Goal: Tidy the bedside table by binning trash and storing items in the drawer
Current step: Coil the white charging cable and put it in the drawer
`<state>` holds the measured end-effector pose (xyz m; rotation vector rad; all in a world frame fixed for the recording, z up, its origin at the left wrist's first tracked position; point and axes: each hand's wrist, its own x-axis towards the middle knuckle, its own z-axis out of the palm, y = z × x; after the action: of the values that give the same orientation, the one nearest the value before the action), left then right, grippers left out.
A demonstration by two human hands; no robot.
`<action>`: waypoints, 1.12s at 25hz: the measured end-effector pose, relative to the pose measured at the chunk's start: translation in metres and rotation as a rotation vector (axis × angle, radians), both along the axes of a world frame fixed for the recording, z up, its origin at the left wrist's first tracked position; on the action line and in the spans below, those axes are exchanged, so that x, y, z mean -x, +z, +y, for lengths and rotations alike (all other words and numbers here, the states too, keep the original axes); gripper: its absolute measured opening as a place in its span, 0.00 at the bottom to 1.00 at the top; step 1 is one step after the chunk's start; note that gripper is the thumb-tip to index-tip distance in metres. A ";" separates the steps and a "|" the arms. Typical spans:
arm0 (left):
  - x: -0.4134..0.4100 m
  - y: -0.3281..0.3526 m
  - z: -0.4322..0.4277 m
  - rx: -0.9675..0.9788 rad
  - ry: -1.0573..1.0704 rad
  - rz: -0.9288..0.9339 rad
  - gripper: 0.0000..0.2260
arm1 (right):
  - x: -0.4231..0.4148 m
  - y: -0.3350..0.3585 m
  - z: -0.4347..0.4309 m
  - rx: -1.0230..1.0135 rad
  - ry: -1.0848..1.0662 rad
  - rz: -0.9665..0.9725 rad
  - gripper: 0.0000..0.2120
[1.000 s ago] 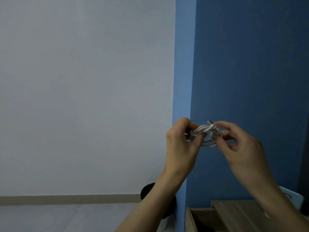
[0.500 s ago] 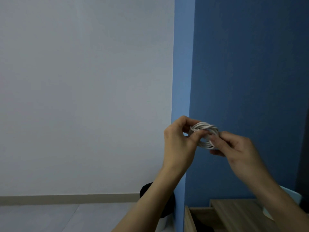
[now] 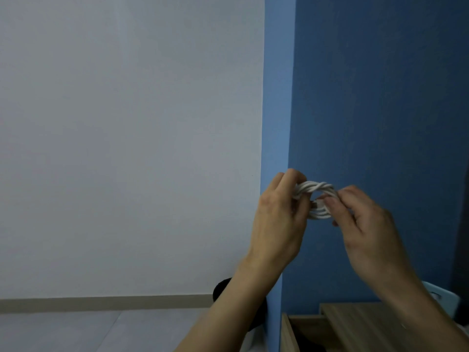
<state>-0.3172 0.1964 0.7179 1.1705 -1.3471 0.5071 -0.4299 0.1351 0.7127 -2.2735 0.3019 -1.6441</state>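
Observation:
A white cable point(image 3: 316, 191) wound into a small coil hangs in the air in front of the blue wall. My left hand point(image 3: 278, 219) pinches the coil's left side with curled fingers. My right hand point(image 3: 365, 224) grips its right side, thumb and fingers wrapped round the strands. Low at the right, the wooden bedside table point(image 3: 360, 323) shows its top, and the open drawer point(image 3: 288, 334) sticks out to its left. My forearms hide part of both.
A black bin point(image 3: 223, 288) with a white liner stands on the floor behind my left forearm, beside the blue wall corner point(image 3: 275, 148). A pale blue object point(image 3: 441, 298) sits at the table's far right. A grey wall and floor fill the left.
The coil has been turned and both hands have shifted their hold on it; my right hand moved slightly right and down. The view barely moved.

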 end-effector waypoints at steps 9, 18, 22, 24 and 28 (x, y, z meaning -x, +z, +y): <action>-0.015 0.004 0.016 -0.358 -0.624 0.215 0.10 | 0.004 -0.003 -0.007 -0.484 0.543 0.123 0.28; -0.004 0.004 0.022 -0.483 -0.841 0.712 0.14 | 0.002 -0.003 -0.008 -0.777 0.698 -0.171 0.20; -0.014 0.008 0.029 -0.636 -0.853 0.890 0.09 | -0.002 -0.016 -0.009 -0.922 0.711 -0.259 0.25; -0.016 0.008 0.029 -0.659 -0.877 0.916 0.09 | -0.004 -0.020 -0.008 -0.958 0.777 -0.280 0.29; -0.016 0.007 0.025 -0.556 -0.947 0.998 0.11 | -0.006 -0.026 -0.013 -1.003 0.796 -0.251 0.34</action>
<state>-0.3015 0.2213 0.7245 0.8397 -0.9654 -1.0669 -0.4235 0.1222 0.6868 -1.1692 0.0866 -0.9757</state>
